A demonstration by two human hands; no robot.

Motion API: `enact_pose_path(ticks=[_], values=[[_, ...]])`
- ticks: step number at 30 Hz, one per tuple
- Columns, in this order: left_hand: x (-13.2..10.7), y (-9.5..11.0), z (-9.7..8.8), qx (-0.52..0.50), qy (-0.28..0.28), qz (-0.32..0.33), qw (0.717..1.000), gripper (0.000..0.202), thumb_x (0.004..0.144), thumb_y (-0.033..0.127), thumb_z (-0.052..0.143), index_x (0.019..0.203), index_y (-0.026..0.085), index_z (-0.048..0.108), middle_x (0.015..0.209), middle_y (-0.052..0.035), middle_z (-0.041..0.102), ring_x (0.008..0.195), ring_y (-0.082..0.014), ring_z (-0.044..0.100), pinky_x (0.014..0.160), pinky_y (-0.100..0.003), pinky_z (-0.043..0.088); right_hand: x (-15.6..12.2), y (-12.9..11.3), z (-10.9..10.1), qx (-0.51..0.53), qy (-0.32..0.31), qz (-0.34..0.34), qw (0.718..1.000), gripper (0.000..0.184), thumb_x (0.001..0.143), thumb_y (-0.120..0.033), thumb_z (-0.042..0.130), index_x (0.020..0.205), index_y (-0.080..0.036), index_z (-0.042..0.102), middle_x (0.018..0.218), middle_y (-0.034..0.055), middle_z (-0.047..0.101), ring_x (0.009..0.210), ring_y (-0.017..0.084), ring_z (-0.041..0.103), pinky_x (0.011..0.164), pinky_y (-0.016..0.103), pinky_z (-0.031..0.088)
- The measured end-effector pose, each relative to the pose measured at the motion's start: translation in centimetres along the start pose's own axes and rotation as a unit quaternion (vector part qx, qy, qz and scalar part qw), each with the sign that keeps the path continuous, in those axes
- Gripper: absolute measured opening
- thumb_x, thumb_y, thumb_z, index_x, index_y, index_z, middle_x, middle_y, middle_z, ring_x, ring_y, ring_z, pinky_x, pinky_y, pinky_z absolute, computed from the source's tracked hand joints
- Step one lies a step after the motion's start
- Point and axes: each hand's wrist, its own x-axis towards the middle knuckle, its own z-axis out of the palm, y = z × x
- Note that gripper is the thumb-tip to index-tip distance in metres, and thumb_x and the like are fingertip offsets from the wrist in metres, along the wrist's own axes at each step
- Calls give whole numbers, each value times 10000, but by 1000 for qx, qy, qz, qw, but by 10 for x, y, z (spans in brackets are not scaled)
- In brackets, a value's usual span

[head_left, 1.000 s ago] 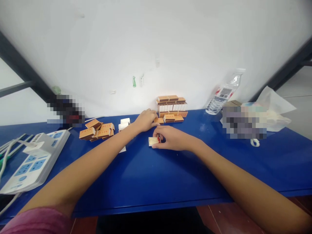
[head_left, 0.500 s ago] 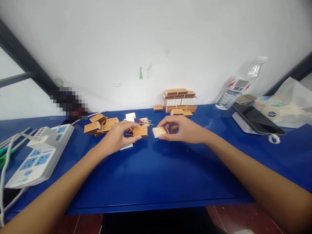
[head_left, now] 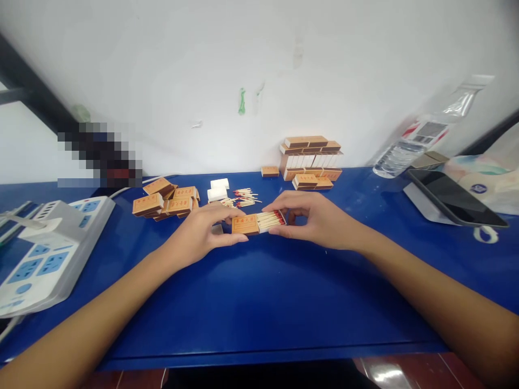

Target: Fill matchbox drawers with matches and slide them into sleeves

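Pinching matchbox sleeve [head_left: 245, 224], tray [head_left: 271, 220]

Sleeve: orange-brown printed cardboard matchbox sleeve [head_left: 245, 223], matt
Tray: white card matchbox tray [head_left: 272, 220], filled with pale wooden red-tipped matches
Table: deep blue table top [head_left: 259, 302], smooth, glossy, catching reflections
Loose matches: scattered pale wooden matchsticks [head_left: 242, 198], matt
Power strip: white and blue plastic power strip [head_left: 48, 254], smooth, slight sheen
Bottle: clear plastic water bottle [head_left: 425, 140], shiny, paper label
Tablet: black glossy glass-faced tablet [head_left: 454, 197]
Wall: white painted wall [head_left: 227, 65], matt
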Motion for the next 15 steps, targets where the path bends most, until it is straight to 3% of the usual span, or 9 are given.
enact_pose_path(ticks=[4, 15], values=[[-1, -1, 0, 5, 9, 14, 1000, 405, 864, 433, 824, 1196, 216, 739, 1061, -59, 772, 930, -215, 708, 818, -338, 557, -1, -2, 3, -15, 6, -8, 1000, 383, 866, -451, 785, 1198, -261, 784, 1058, 65, 717, 780, 158, 624, 653, 303, 521], [-3, 1, 1, 12, 41, 32, 999, 388, 875, 443, 813, 1180, 213, 747, 1023, -62, 786, 880, -205, 724, 796, -345, 588, -2, 0, 11, -39, 38, -16, 998, 346, 886, -426, 769, 1185, -253, 777, 1033, 60, 703, 740, 153, 610, 667, 312, 531]])
